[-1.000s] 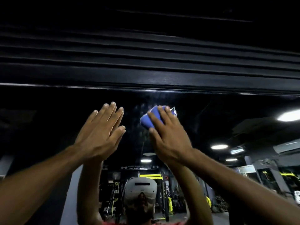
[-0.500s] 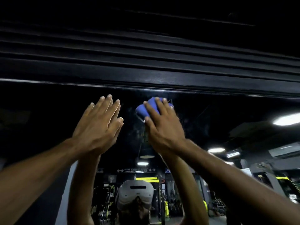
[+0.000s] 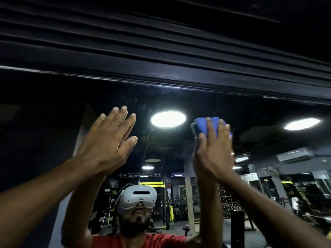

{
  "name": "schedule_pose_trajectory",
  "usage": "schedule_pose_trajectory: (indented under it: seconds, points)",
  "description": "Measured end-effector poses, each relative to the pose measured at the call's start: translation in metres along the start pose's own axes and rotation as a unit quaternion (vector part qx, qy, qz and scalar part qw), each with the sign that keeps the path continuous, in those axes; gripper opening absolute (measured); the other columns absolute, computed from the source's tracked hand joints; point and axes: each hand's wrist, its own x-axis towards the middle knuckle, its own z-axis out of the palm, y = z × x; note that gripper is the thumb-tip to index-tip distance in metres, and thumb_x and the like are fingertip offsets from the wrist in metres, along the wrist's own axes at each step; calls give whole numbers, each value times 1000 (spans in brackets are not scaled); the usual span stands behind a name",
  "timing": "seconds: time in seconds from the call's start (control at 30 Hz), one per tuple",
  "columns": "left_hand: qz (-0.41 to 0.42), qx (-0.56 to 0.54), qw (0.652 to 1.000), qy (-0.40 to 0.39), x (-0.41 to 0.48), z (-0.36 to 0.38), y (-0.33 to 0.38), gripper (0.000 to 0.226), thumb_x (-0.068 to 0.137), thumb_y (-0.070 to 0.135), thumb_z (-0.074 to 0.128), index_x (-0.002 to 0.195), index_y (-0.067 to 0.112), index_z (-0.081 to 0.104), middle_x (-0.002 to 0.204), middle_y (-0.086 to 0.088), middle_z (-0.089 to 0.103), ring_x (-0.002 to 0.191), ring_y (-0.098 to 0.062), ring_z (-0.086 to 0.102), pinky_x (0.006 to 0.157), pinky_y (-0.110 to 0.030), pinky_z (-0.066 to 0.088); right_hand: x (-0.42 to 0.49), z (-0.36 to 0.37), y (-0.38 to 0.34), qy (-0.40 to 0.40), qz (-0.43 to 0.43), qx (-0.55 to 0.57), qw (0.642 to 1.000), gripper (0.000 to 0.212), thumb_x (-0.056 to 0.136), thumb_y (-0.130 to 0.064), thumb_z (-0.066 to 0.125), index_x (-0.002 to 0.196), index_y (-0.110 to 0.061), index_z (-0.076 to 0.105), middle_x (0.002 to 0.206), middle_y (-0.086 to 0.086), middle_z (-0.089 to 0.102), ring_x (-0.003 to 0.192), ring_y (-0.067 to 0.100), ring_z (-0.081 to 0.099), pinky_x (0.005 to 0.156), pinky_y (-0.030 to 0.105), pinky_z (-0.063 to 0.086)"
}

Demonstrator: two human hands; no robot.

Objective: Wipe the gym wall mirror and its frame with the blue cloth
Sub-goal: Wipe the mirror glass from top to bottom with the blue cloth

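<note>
The wall mirror (image 3: 53, 133) fills the lower half of the head view, under its dark ribbed top frame (image 3: 161, 76). My right hand (image 3: 213, 154) presses a folded blue cloth (image 3: 203, 127) flat against the glass, a little below the frame, fingers spread over it. My left hand (image 3: 109, 142) lies flat on the mirror to the left, fingers straight and together, holding nothing. Both arms reach up from the bottom corners, and their reflections meet them at the glass.
The glass reflects round ceiling lights (image 3: 168, 119), gym racks and weights (image 3: 231, 199) and a person in a white headset (image 3: 138, 199) and red shirt. Above the frame runs a dark slatted wall (image 3: 125, 33).
My right hand has slid the cloth to the right along the glass. The view has dropped, bringing the reflected headset and a bright ceiling light into sight. The left hand stays flat.
</note>
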Motion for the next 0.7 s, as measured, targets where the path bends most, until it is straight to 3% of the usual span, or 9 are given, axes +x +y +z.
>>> schedule_pose_trajectory:
  seconds: [0.1,0.17,0.23,0.3,0.37,0.43,0.6,0.7]
  points:
    - [1,-12,1000,3,0,0,2,73,95,64,15,161,37,0,170,9,-11,154,-6,-17,127,-36,-7,-51,3,-34,-70,-147,11,987,59,106,-49,26,160,-37,5,168,-1,-9,153,16,-18,125,39,-4]
    - [-14,-19,1000,14,3,-2,-1,72,96,62,19,161,37,1,170,9,-11,154,-6,-17,126,-35,-8,-43,4,-39,-103,-206,7,973,58,105,-53,23,160,-40,8,169,-3,-5,154,14,-15,126,39,0]
    - [-44,-13,998,33,12,-7,-9,69,100,57,23,162,33,2,170,6,-9,155,-10,-14,125,-36,-8,-5,8,-43,-83,-197,-5,977,60,103,-55,20,159,-39,12,169,0,2,155,17,-6,126,41,4]
    - [-65,4,997,39,23,-14,-23,66,103,53,24,163,32,2,170,5,-10,156,-11,-13,124,-36,-9,48,15,-56,-50,-129,3,990,60,103,-53,24,160,-33,17,169,7,6,155,24,0,126,43,4]
    - [-55,9,998,31,28,-19,-34,64,104,53,22,162,35,0,169,8,-14,155,-9,-17,123,-33,-12,89,24,-79,-32,-58,16,998,58,105,-47,30,160,-28,20,168,12,8,155,31,2,126,45,4]
    - [-42,1,999,22,28,-19,-37,65,104,53,21,162,37,-3,168,9,-17,153,-7,-22,122,-32,-15,97,34,-106,-22,-54,6,998,59,106,-47,30,160,-27,18,168,13,8,155,33,1,125,47,3]
    - [-44,18,999,25,28,-27,-54,66,103,56,20,161,36,-5,169,8,-16,154,-8,-18,125,-36,-9,15,28,-129,-98,-272,20,957,58,106,-55,21,159,-41,4,167,-6,-9,153,15,-17,117,30,-13]
    - [-59,48,997,21,26,-36,-86,70,96,62,10,160,38,-6,169,9,-14,155,-10,-15,127,-39,-6,3,21,-104,-115,-334,-2,935,59,102,-60,12,159,-41,12,168,-5,3,155,13,-5,125,33,2]
